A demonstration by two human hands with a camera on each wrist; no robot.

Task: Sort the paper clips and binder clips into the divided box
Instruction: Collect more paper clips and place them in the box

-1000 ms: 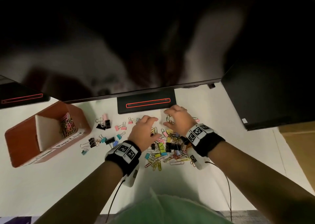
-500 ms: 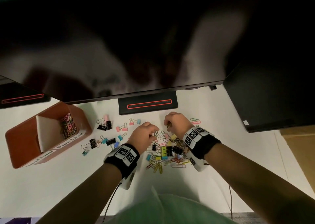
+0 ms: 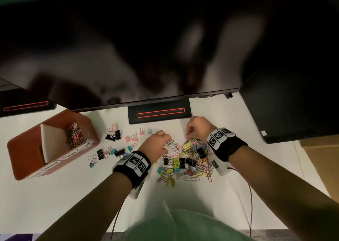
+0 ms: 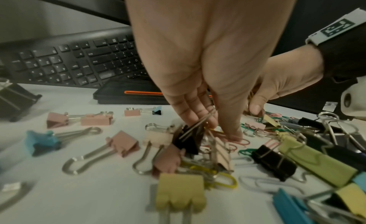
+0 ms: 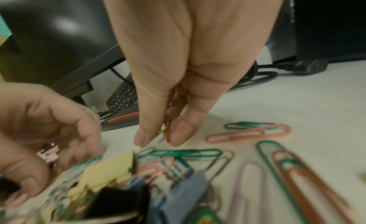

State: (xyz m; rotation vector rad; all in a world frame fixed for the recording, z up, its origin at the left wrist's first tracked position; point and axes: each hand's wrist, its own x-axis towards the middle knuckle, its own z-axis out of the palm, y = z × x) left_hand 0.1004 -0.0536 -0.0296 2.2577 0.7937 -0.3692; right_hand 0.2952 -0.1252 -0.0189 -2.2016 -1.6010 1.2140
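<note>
While two hands (image 3: 157, 145) (image 3: 197, 128) pick, one box (image 3: 23, 167)

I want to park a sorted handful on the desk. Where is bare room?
Bare desk lies near the body, below the divided box, and right of the right hand toward the black case. Crowded: the clip pile between both hands, and binder clips beside the box.

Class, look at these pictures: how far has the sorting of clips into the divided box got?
Done: one compartment of the divided box holds a bunch of paper clips; the nearer compartment looks empty. In hand: the left hand pinches a black binder clip, and the right hand pinches paper clips. Left: the mixed pile and the scattered binder clips on the desk.
</note>
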